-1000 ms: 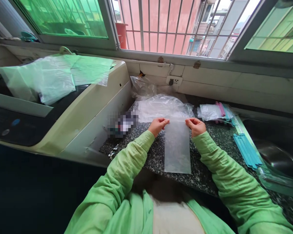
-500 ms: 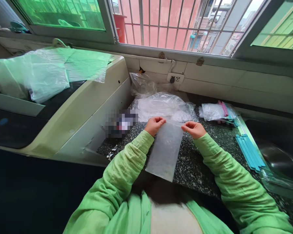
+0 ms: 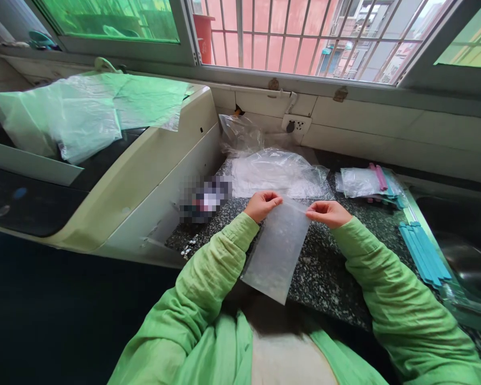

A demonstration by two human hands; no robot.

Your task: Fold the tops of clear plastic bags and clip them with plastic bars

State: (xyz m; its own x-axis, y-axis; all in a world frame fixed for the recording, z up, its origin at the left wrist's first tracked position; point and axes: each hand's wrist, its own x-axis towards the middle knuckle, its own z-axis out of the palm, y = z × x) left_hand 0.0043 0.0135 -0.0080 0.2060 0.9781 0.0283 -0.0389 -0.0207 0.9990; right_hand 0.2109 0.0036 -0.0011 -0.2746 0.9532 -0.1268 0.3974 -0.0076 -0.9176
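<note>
My left hand (image 3: 262, 205) and my right hand (image 3: 327, 213) each pinch a top corner of a clear rectangular plastic bag (image 3: 278, 250). The bag hangs slanted over the speckled dark countertop (image 3: 328, 278), its lower end swung toward my body and to the left. Both arms wear green sleeves. Just beyond my hands lies a heap of clear plastic bags (image 3: 276, 172).
A cream machine (image 3: 152, 166) with plastic sheets (image 3: 84, 115) on top stands at the left. Blue sealing strips (image 3: 423, 251) and a small packet with pink and blue strips (image 3: 369, 182) lie at the right beside a metal sink (image 3: 465, 251). A barred window (image 3: 296, 37) runs behind.
The bag, flat and straight on the counter a second ago, is lifted and tilted with its bottom swung left. My hands stay at its top corners.
</note>
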